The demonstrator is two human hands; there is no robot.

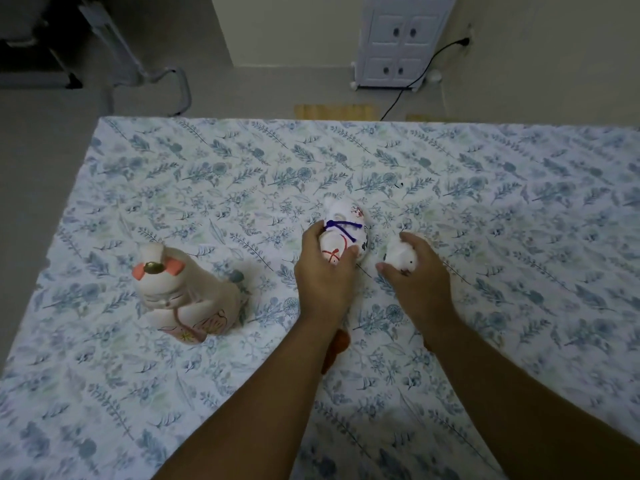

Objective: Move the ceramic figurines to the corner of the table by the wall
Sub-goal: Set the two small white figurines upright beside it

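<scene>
A large cream cat figurine (187, 292) with pink ears stands upright on the left of the table. My left hand (323, 271) is shut around a white figurine with a purple cord and painted flowers (344, 230) at the table's middle. Just to its right, my right hand (415, 271) grips a small white figurine (401, 256) with a black dot eye, mostly hidden by my fingers. A small orange-brown object (337, 344) lies on the cloth, partly hidden under my left forearm.
The table wears a white cloth with blue floral print (485, 188); its far edge runs across the upper frame. Beyond it are a grey floor, a white cabinet (401, 39), a black cable (412, 84) and a chair frame (152, 71). A wall rises at the far right.
</scene>
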